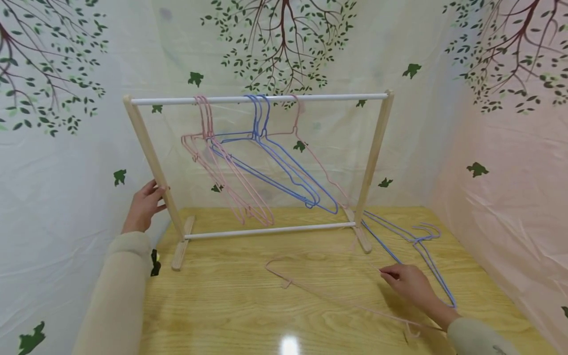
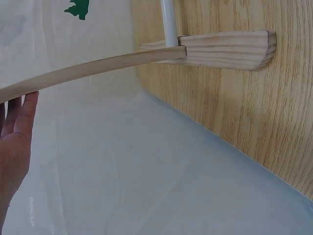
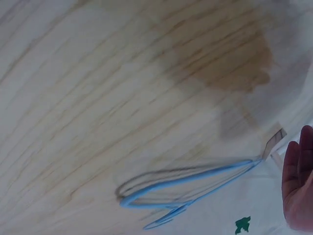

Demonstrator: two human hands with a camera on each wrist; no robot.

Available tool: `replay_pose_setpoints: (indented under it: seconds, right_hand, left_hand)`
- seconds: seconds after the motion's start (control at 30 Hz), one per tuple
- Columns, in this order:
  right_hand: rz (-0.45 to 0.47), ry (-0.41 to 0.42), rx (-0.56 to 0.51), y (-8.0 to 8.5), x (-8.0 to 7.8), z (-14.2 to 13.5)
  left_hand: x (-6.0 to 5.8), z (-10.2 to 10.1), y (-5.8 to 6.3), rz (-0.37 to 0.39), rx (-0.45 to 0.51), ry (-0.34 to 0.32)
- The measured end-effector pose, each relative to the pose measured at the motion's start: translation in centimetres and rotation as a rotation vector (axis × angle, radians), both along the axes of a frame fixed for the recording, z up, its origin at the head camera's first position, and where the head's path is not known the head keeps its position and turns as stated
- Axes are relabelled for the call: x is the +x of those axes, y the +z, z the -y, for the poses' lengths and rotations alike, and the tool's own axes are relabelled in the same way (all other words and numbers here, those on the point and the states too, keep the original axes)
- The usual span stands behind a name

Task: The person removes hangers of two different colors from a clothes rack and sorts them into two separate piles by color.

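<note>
A wooden clothes rack (image 1: 153, 143) stands on the table with a white top bar (image 1: 168, 101). My left hand (image 1: 144, 207) holds its left post, the fingers meeting the wood; the thumb is hard to make out. My right hand (image 1: 410, 286) pinches a thin pink hanger (image 1: 328, 296) over the table's front right, its outline faint and blurred. In the right wrist view, part of that hand (image 3: 299, 181) shows at the edge. From the bar hang several pink hangers (image 1: 206, 116) on the left, blue hangers (image 1: 267, 116) mid-bar, and one pink hanger (image 1: 298, 111) further right.
Blue hangers (image 1: 432, 266) lie on the table beside the rack's right foot (image 1: 363, 239). A white lower bar (image 1: 266, 230) joins the feet. Printed cloth (image 1: 501, 207) surrounds the wooden table (image 1: 213, 305). A small black object (image 1: 155, 264) sits by the left edge.
</note>
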State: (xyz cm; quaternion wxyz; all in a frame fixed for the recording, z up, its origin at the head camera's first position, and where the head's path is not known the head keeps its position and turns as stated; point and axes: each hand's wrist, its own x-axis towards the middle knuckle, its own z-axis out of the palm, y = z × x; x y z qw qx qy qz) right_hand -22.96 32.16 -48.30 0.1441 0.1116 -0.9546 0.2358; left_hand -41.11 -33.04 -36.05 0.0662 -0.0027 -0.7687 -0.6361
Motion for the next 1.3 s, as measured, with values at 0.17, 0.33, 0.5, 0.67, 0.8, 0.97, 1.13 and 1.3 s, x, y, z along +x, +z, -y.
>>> replay_pose_setpoints:
  seconds: [0.17,0.33,0.5,0.67,0.8,0.97,1.13,1.3]
  right_hand:
    - [0.040,-0.032,-0.028,-0.6,-0.2,1.1]
    - [0.006,-0.070,-0.030,-1.5,-0.8,1.6]
    - [-0.024,-0.066,-0.027,-1.9,-1.0,1.9]
    - [0.005,-0.078,-0.075,-1.6,-1.0,2.0]
    - [0.010,-0.072,-0.097,-1.2,-1.1,1.9]
    - [-0.057,-0.063,-0.114,-0.1,-1.8,2.0]
    - [-0.133,-0.100,-0.164,2.6,-3.3,2.6]
    - [-0.186,-0.099,-0.250,7.3,-5.3,4.3]
  left_hand:
    - [0.1,-0.2,-0.1,-0.006,-0.006,-0.002]
    - [0.1,-0.2,-0.2,-0.003,-0.003,0.004]
    - [-0.1,-0.1,-0.4,0.005,0.000,0.007]
    - [-0.2,-0.2,-0.4,0.005,-0.003,0.009]
    - [-0.2,-0.2,-0.4,0.001,-0.009,0.013]
    - [0.0,-0.3,-0.4,-0.006,-0.014,0.015]
    - [-0.1,-0.3,-0.4,-0.009,-0.014,0.016]
    - [0.0,-0.2,-0.4,-0.007,-0.020,0.020]
